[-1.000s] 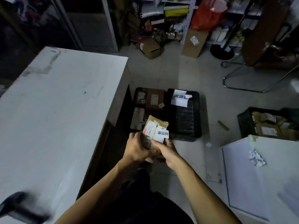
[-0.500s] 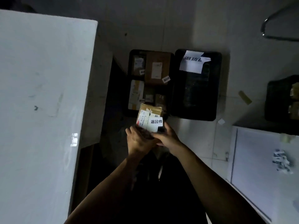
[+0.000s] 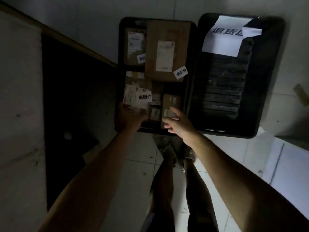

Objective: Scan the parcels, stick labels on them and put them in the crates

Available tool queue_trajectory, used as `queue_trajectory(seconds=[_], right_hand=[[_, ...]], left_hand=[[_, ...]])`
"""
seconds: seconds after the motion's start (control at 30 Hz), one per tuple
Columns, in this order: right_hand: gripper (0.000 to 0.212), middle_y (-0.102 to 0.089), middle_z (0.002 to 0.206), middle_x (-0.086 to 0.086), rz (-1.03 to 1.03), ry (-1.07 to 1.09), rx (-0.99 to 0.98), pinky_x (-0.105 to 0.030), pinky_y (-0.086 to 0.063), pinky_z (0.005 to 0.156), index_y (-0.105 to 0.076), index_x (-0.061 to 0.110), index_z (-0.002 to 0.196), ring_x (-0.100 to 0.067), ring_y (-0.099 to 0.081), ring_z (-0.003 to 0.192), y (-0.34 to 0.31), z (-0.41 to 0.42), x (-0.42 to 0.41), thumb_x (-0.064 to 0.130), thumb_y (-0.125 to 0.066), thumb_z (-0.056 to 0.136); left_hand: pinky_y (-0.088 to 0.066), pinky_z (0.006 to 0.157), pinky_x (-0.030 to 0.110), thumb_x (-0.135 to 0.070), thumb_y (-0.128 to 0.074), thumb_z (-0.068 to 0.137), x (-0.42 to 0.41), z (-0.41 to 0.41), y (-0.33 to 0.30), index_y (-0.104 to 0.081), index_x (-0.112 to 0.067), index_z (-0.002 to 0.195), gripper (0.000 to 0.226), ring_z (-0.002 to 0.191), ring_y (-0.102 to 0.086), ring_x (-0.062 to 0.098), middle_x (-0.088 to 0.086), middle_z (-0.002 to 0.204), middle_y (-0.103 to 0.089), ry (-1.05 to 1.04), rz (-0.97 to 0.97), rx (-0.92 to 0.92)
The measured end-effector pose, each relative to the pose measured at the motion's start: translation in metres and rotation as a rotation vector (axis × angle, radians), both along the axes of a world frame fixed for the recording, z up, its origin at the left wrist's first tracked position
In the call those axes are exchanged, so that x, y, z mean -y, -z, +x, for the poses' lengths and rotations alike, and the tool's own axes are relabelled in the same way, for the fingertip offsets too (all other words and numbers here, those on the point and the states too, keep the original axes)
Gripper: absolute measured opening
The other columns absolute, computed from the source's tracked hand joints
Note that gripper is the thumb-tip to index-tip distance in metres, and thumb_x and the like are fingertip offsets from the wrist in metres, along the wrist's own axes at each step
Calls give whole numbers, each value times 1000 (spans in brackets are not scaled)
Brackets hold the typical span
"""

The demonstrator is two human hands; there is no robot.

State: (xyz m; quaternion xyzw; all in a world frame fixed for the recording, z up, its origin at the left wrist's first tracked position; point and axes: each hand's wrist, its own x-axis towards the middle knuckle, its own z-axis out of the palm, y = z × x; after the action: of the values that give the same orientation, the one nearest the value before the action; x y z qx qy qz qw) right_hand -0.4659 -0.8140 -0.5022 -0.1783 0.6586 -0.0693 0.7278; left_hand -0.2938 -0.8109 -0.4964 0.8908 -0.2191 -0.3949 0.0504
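Note:
My left hand (image 3: 129,119) grips a small brown parcel (image 3: 136,96) with a white shipping label and a white sticker printed in black characters, held low over the near left corner of the left black crate (image 3: 121,46). That crate holds several brown parcels, among them a large one (image 3: 167,51) with its own sticker. My right hand (image 3: 178,125) hovers over the crate's near edge with fingers spread and holds nothing. To the right stands a second black crate (image 3: 267,114) with a white paper sign (image 3: 224,37) at its far end.
A white table (image 3: 18,97) runs along the left, with a dark gap beneath it. Another white surface (image 3: 275,164) sits at the right. My legs and shoes stand on the pale tiled floor (image 3: 133,164) just before the crates. A tape scrap (image 3: 301,96) lies far right.
I have bent down toward the crates, which now loom larger. The parcel has moved down and forward into the left crate. My right hand has let go of it and opened.

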Motion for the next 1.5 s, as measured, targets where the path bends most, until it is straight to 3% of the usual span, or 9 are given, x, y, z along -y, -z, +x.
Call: queue_trajectory(seconds=[0.17,0.33,0.63,0.87,1.03,1.1,1.2,1.37,1.5], right_hand=[[56,-63,108,-6,42,-46,-60,-25,-53,72,-42,16,149,-18,-65,84,49,-5,-1,15,-65,97],[48,-63,104,-5,102,-113,-92,-21,-54,68,-48,13,143,-11,-61,72,73,-13,-24,11,-62,98],[36,-64,111,-13,150,-215,-148,-6,-47,51,-55,5,134,-9,-60,77,92,-23,-47,7,-60,98],[33,-63,102,-2,109,-189,-174,-17,-52,62,-59,11,130,-8,-62,72,104,-16,-31,13,-62,98],[34,-65,96,-1,101,-138,-175,-21,-52,64,-58,14,131,-10,-62,68,101,-12,-23,15,-63,98],[34,-66,102,-4,107,-170,-164,-21,-52,63,-57,14,131,-11,-63,68,90,-14,-23,16,-63,97],[29,-65,98,-9,97,-216,-160,-16,-48,51,-56,16,123,-12,-59,63,61,-23,-19,14,-65,96],[20,-63,87,-4,-36,-382,-245,-13,-43,44,-55,23,109,-11,-58,62,-27,-49,10,13,-66,96],[17,-70,109,-11,-191,-618,-299,-28,-51,72,-57,32,93,-21,-63,84,-113,-65,27,24,-72,89]], left_hand=[[-45,63,7,-14,-85,77,32,13,65,-40,-16,148,85,122,-54,17,5,145,-51,-22,3,-84],[-40,101,27,-20,-92,68,37,37,110,-38,-13,148,97,136,-46,26,8,148,-48,45,9,-24],[-39,113,37,-23,-94,64,25,52,136,-34,-14,151,107,139,-43,24,8,151,-45,-44,-92,-51],[-32,100,21,-12,-87,75,59,42,152,-22,-14,155,103,142,-35,21,6,156,-36,2,-82,-102],[-33,112,33,-8,-86,73,68,41,152,-17,-13,156,108,145,-33,24,7,157,-34,3,-25,-120],[-29,117,34,-18,-92,68,66,45,150,-11,-13,159,122,147,-29,24,7,160,-30,11,-9,-153],[-32,120,40,-67,-93,37,49,54,148,-10,-18,160,156,145,-34,27,6,161,-30,25,31,-169],[-32,112,29,-19,-76,88,25,13,18,-22,-12,157,88,145,-34,27,11,158,-33,82,-2,-145],[-48,96,31,-28,-76,86,-15,-8,-87,-51,-14,139,60,118,-55,24,6,132,-57,209,26,-156]])
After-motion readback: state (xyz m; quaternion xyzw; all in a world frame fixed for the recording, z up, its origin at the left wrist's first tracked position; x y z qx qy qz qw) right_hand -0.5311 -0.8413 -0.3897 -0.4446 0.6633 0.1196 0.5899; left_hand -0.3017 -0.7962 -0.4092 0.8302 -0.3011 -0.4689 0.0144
